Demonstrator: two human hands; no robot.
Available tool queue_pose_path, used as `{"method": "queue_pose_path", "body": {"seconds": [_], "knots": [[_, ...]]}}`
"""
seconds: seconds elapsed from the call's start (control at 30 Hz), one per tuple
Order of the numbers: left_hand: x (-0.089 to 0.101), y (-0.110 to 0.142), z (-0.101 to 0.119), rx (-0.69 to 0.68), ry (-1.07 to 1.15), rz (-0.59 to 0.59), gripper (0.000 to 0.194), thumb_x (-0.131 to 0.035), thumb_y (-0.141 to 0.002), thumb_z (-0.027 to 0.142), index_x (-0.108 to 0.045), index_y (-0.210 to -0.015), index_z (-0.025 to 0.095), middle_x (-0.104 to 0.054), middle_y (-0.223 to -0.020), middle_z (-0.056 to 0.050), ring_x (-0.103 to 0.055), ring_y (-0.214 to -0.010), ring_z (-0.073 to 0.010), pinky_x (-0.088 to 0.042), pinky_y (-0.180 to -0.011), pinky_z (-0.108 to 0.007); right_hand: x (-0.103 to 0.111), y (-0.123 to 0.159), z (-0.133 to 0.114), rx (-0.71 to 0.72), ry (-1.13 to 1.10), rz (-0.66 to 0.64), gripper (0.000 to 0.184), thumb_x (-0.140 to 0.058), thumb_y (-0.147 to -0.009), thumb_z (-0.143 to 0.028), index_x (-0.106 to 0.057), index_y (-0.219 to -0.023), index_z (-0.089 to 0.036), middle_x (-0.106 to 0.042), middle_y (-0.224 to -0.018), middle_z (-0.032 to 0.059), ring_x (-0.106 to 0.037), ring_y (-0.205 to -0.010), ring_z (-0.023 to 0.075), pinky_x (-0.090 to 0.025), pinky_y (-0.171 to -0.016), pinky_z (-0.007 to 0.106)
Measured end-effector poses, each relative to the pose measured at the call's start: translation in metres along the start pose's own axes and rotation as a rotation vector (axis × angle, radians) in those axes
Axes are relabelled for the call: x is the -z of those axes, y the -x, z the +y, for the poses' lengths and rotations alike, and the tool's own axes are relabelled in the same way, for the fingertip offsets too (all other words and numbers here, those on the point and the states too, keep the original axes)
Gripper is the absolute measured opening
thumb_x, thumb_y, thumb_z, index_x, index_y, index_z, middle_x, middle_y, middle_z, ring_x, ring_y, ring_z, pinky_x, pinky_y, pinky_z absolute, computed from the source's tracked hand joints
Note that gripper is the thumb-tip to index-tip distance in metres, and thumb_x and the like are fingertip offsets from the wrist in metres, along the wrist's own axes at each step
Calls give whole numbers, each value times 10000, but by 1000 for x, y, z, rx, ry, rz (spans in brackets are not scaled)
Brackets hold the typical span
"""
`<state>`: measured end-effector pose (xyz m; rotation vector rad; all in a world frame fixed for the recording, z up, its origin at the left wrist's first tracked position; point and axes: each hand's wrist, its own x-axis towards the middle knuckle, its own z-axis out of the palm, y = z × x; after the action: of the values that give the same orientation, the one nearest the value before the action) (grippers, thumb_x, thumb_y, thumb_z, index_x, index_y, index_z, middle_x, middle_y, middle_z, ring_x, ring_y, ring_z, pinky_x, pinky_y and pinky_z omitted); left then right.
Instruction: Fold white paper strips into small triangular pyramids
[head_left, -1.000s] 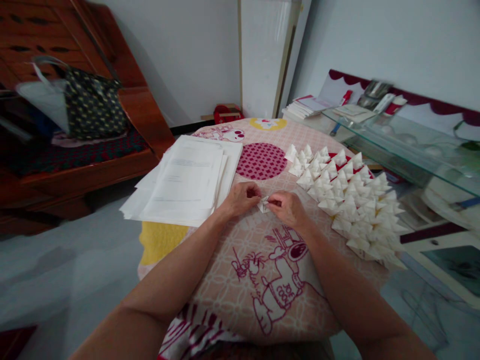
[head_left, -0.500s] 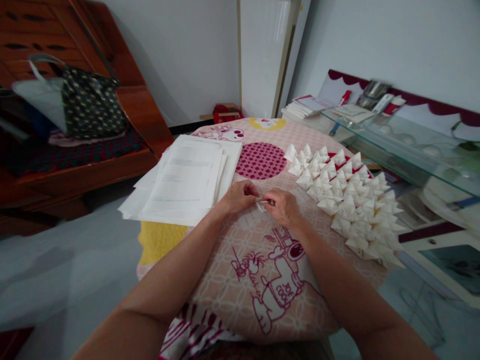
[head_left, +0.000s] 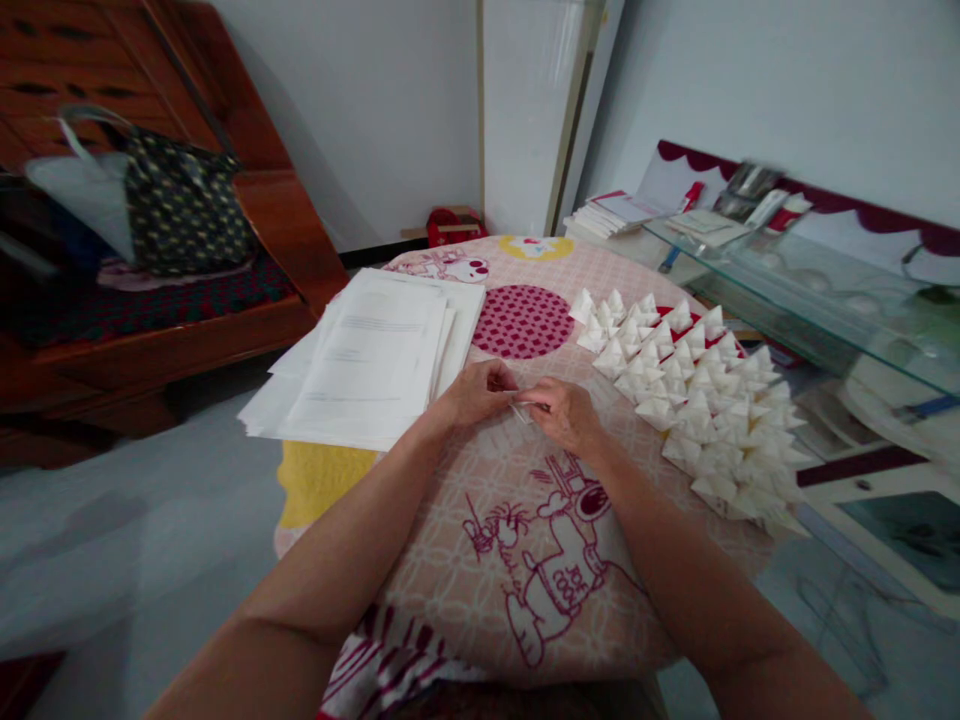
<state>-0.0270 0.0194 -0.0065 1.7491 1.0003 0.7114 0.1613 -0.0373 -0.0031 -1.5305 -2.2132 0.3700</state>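
Note:
Between my two hands is a small piece of folded white paper [head_left: 523,411], mostly covered by fingers. My left hand [head_left: 480,392] pinches its left side, and my right hand [head_left: 561,411] is closed on its right side. Both hands are close together over the middle of the table. To the left lies a stack of printed white sheets [head_left: 367,350], its edges uneven. On the right stand many pointed folded-paper pieces [head_left: 690,395], set close together in rows.
A pink patterned cloth [head_left: 480,560] covers the round table. Beyond its right side is a glass shelf [head_left: 795,290] with small items and stacked papers [head_left: 611,212]. At left, a wooden bench [head_left: 277,220] holds a dark patterned bag [head_left: 184,205].
The fingers of my right hand have shifted slightly on the folded paper, and less of it shows. The sheets and the folded pieces stay where they were.

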Motion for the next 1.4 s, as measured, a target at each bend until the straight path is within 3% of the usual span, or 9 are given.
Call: {"method": "queue_pose_path", "body": {"seconds": [0.27,0.43,0.63,0.83,1.1,1.23,1.4], "knots": [[4,2,-3,-21,-6,-22,204,-588,-667,89,-619,-862,140,-697,-803,-19,-609,-673,-106,-449,-597,-205,0,-1,0,-6,10,-22,315,-615,-900,-112,-804,-1103,-262,-717,-945,55,-650,-859,183,-449,-766,276],[4,2,-1,-60,-58,-11,207,-569,-652,76,-642,-836,138,-669,-709,17,-573,-609,-87,-422,-572,-184,3,0,-4,-7,32,-42,305,-608,-904,-117,-809,-1075,-270,-704,-923,57,-643,-855,193,-433,-753,287],[0,7,11,-125,-314,53,191,-572,-704,119,-747,-776,151,-710,-735,-2,-599,-667,-115,-443,-627,-221,4,0,-3,-34,-41,-9,285,-656,-848,-85,-797,-1034,-248,-728,-948,61,-655,-891,214,-454,-794,312],[-6,7,14,-133,-531,116,224,-599,-810,214,-738,-652,138,-695,-712,-44,-594,-660,-140,-432,-628,-266,2,0,3,-60,-119,39,172,-694,-802,-67,-754,-897,-197,-743,-917,52,-653,-842,191,-464,-782,307],[-22,7,18,-139,-642,81,224,-630,-758,107,-801,-896,152,-754,-907,-64,-652,-754,-160,-516,-750,-270,1,1,5,-78,-107,68,87,-709,-812,-116,-744,-792,-193,-726,-837,48,-625,-768,180,-443,-717,299],[-31,7,20,-104,-758,73,195,-627,-794,150,-792,-899,151,-754,-944,-97,-685,-891,-218,-532,-821,-303,1,1,2,-77,-84,87,112,-675,-836,-136,-733,-764,-199,-730,-829,59,-623,-766,185,-447,-721,306],[-31,6,18,-112,-782,77,183,-609,-781,117,-774,-853,154,-748,-914,-92,-684,-894,-209,-528,-823,-288,3,2,-2,-118,-106,138,145,-634,-789,-109,-688,-704,-212,-721,-782,43,-614,-733,178,-453,-702,296]]}}
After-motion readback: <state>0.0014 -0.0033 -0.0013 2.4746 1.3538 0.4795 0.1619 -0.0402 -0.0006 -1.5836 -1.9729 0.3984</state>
